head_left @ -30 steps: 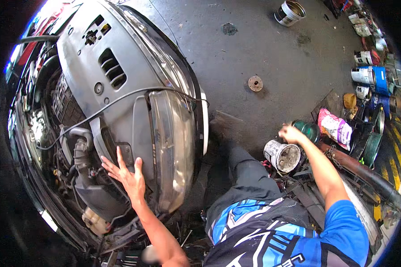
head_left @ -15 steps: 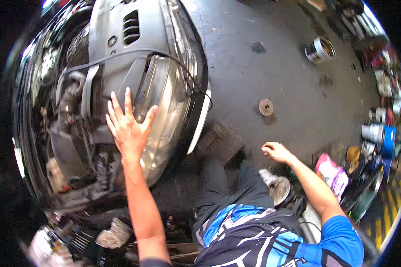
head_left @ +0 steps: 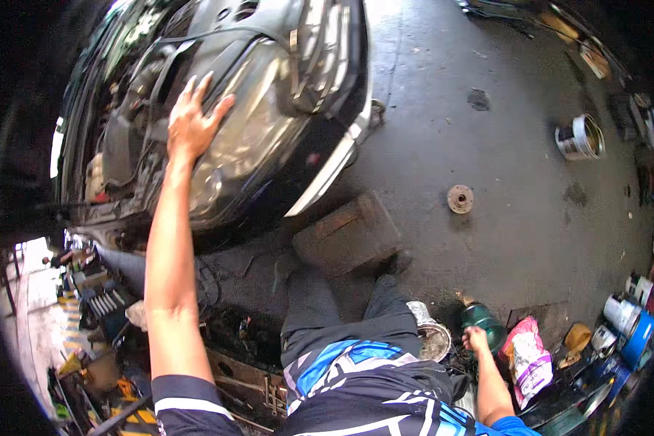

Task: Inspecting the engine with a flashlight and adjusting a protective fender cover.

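Note:
My left hand (head_left: 191, 129) is spread on the car's front end, beside the hazy headlamp (head_left: 245, 138), with a dark cable across the grey cover above it. The open engine bay (head_left: 131, 123) lies to its left. At the lower right, my right hand (head_left: 475, 339) has curled fingers at the near side of a dark green container (head_left: 488, 322); what they grip, if anything, is too small to make out. A white bucket (head_left: 432, 340) and a pink sack (head_left: 530, 352) flank it.
A dark flat board (head_left: 346, 231) lies by my feet. On the floor are a round metal flange (head_left: 460, 199) and a bucket (head_left: 579, 136). Tins and a blue drum (head_left: 639, 341) line the right; tools clutter the lower left, where another person (head_left: 58, 260) shows small.
My view has swung, so the car sits higher in it. My left arm reaches further along the car; my right hand has dropped lower, beside the green container.

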`<move>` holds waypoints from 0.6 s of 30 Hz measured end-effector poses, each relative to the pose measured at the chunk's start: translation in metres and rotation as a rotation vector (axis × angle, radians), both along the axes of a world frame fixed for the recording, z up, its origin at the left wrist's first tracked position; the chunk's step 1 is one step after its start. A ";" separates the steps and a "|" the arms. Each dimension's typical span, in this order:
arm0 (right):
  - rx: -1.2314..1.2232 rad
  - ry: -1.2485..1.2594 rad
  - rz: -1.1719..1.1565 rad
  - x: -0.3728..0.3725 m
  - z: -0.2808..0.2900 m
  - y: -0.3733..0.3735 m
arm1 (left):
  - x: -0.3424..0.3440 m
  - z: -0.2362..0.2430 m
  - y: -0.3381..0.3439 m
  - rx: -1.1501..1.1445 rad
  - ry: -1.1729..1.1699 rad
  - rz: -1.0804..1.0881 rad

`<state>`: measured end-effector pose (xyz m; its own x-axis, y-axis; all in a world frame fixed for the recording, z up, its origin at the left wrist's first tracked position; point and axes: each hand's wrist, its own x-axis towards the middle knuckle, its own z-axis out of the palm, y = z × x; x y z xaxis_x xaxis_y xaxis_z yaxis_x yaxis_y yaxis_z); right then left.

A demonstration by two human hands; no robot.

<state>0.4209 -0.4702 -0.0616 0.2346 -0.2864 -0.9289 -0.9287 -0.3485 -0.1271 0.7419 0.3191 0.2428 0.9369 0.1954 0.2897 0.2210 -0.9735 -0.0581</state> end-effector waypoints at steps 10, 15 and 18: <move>0.192 -0.060 -0.012 -0.002 -0.001 0.034 | -0.002 0.003 0.004 -0.065 0.010 -0.035; 0.390 -0.278 0.083 0.112 0.036 0.080 | -0.002 0.002 0.008 -0.087 -0.033 -0.059; 0.367 -0.368 0.118 0.162 0.061 0.079 | -0.002 0.003 0.007 -0.083 -0.021 -0.046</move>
<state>0.5834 -0.3910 -0.0003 0.5751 0.0897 -0.8132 -0.7568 -0.3193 -0.5704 0.7396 0.3266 0.2456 0.9395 0.1762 0.2939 0.1760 -0.9840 0.0274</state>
